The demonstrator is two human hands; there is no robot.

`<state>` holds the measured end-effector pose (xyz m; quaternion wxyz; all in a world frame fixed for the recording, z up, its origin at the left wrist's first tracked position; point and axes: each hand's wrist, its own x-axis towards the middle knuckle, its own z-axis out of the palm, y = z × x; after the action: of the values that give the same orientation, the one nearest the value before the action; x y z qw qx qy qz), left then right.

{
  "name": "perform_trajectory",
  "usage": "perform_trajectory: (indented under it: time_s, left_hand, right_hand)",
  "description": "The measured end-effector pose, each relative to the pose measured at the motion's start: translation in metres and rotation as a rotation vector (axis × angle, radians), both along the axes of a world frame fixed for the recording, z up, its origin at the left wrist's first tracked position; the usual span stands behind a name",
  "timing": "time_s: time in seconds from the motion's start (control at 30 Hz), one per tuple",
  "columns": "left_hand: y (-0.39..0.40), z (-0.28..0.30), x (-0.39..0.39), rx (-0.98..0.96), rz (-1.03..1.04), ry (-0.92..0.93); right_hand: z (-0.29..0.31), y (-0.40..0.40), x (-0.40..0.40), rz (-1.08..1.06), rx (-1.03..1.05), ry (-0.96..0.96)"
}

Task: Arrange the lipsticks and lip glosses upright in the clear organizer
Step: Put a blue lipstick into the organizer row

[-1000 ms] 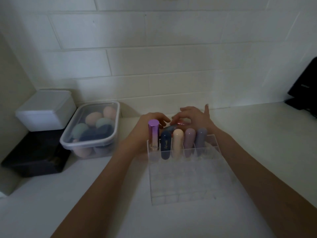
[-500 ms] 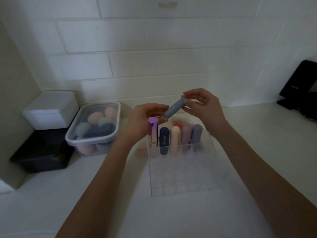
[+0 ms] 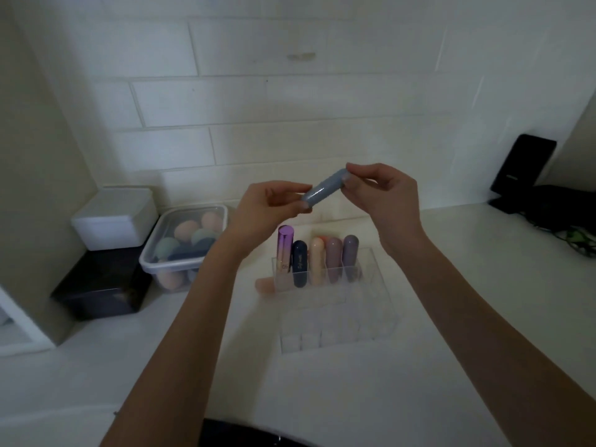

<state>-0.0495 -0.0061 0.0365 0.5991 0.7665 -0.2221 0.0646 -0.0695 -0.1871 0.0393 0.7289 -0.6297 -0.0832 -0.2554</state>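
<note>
Both grips pinch one grey-blue tube (image 3: 325, 191) by its ends: the left hand (image 3: 258, 211) takes the lower end, the right hand (image 3: 383, 195) the upper. Its long axis slants up to the right, above the clear organizer (image 3: 364, 304) on the table (image 3: 483, 317). Five tubes already stand upright in the back row; a peach one (image 3: 265, 285), dimly seen, seems to lie beside it.

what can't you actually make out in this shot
Head view, the only one:
- Ends of the grey tube: covered by the fingertips of the left hand and right hand.
- Print on the navy tube and purple tube: too small and dim.
- Peach item left of the organizer: blurred, partly behind the left forearm.
- Organizer's front cells: clear walls too faint to count.
- Dark device: label unreadable.
</note>
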Motion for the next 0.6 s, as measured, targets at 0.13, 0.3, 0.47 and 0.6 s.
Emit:
perform_trajectory:
  time_s: [0.13,0.3,0.47,0.6]
  left_hand:
    - [0.002,0.005,-0.003,-0.193,0.040,0.051]
    - [-0.012,0.013,-0.013,-0.118,0.043,-0.026]
    - [-0.030,0.015,-0.024,-0.061,0.053,-0.102]
    - [-0.027,0.010,-0.032,-0.038,0.111,-0.168]
  right_hand:
    - [-0.007,-0.004,-0.014,0.006,-0.092,0.053]
    - [-0.009,-0.003,-0.024,0.005,-0.433,0.107]
    - [-0.005,-0.003,-0.031,0.029,-0.503,0.061]
    - [-0.002,-0.025,-0.033,-0.038,-0.601,-0.010]
